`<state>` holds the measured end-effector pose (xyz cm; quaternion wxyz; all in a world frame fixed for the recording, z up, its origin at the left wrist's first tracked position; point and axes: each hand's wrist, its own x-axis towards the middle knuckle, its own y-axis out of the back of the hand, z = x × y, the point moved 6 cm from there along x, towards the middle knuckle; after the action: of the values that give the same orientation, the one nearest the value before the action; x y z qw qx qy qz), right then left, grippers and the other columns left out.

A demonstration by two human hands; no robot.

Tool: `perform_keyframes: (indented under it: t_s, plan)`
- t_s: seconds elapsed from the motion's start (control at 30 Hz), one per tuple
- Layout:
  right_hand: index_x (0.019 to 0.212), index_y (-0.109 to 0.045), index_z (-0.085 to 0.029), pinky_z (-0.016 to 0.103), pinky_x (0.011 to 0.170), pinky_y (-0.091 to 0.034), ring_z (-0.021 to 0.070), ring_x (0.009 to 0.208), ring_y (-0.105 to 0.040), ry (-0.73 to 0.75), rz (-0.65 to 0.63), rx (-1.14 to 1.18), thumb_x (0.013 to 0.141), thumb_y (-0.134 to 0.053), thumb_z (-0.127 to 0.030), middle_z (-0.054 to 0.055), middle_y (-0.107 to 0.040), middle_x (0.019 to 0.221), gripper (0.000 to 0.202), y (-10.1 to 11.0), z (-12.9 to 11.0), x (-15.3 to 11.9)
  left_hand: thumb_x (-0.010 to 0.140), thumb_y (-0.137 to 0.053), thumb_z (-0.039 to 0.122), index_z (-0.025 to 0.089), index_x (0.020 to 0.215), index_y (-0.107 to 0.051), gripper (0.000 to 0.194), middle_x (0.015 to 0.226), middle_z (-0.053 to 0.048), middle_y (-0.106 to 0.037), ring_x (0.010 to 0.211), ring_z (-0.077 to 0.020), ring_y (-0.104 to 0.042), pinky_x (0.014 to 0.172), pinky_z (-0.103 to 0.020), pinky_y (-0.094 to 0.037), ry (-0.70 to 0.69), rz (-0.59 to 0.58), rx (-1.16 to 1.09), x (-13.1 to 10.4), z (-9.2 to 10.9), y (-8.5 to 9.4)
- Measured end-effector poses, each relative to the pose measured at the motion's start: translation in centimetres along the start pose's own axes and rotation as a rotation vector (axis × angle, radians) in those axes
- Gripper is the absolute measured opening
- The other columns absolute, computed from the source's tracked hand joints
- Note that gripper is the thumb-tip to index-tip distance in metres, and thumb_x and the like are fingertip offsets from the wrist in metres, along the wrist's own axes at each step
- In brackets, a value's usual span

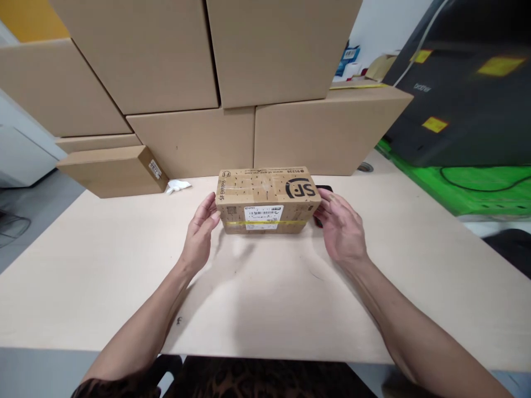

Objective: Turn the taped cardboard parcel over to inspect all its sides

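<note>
A small brown cardboard box (267,188) with black SF Express print stands on the table before me. A white shipping label (265,217) is stuck on its front, with a yellow strip running across it. My left hand (199,235) holds the box's left end, thumb near the front corner and fingers along the side. Against the right end rests my right hand (342,229), fingers curved round the corner; their tips are partly hidden. Behind that hand a black object (324,188) shows only in part, so its kind is unclear.
Large cardboard boxes (286,50) are stacked along the back of the pale table (282,298). At the left lie a flat brown box (112,171) and a crumpled white tissue (178,186). A dark machine (464,94) stands at the right beside green material (464,193).
</note>
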<state>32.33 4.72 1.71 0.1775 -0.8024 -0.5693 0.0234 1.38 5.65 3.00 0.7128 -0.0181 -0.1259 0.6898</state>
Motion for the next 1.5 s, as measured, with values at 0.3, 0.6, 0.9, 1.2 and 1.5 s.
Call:
perform_keyframes:
  t_s: [0.3, 0.6, 0.9, 1.2, 1.5]
  plan:
    - [0.11, -0.081, -0.035, 0.053, 0.104, -0.056, 0.0313, 0.112, -0.074, 0.121, 0.01, 0.077, 0.086, -0.073, -0.052, 0.005, -0.08, 0.103, 0.03, -0.4, -1.5, -0.8, 0.084, -0.081, 0.067, 0.031, 0.138, -0.072, 0.066, 0.164, -0.007, -0.057, 0.161, -0.0349, -0.04, 0.135, -0.052, -0.029, -0.132, 0.095, -0.026, -0.7, 1.3, -0.1]
    - [0.118, -0.081, -0.033, 0.053, 0.096, -0.059, 0.0331, 0.115, -0.074, 0.001, -0.025, -0.079, 0.085, -0.079, -0.053, 0.005, -0.082, 0.118, 0.039, 0.2, -0.4, -0.3, 0.089, -0.077, 0.063, 0.023, 0.109, -0.078, 0.045, 0.129, -0.01, -0.075, 0.129, -0.0304, -0.064, 0.115, -0.047, -0.047, 0.004, 0.108, 0.1, -0.8, 0.1, 0.1]
    - [0.131, -0.074, -0.035, 0.06, 0.118, -0.049, 0.0367, 0.145, -0.059, 0.006, -0.183, -0.071, 0.088, -0.074, -0.061, 0.005, -0.071, 0.147, 0.05, -1.3, -0.4, -1.5, 0.089, -0.075, 0.057, 0.027, 0.127, -0.067, 0.05, 0.139, -0.008, -0.07, 0.133, -0.0332, -0.061, 0.11, -0.049, -0.051, 0.06, 0.042, 0.016, -0.9, 0.9, -0.5]
    - [0.113, -0.072, -0.036, 0.052, 0.114, -0.049, 0.0297, 0.123, -0.067, 0.043, -0.077, 0.066, 0.081, -0.078, -0.052, 0.002, -0.076, 0.12, 0.036, -1.1, -0.4, -1.1, 0.081, -0.082, 0.045, 0.024, 0.122, -0.071, 0.047, 0.137, -0.009, -0.072, 0.133, -0.0343, -0.062, 0.115, -0.051, -0.049, 0.058, 0.002, -0.034, -0.8, -0.1, -0.9]
    - [0.091, -0.083, -0.028, 0.036, 0.078, -0.049, 0.0238, 0.096, -0.068, -0.199, 0.108, 0.032, 0.069, -0.085, -0.054, 0.003, -0.079, 0.1, 0.035, -0.3, 2.0, -0.7, 0.079, -0.08, 0.076, 0.022, 0.123, -0.072, 0.07, 0.137, -0.011, -0.075, 0.135, -0.0344, -0.064, 0.112, -0.048, -0.051, 0.202, 0.129, 0.098, -1.0, -1.1, -0.3]
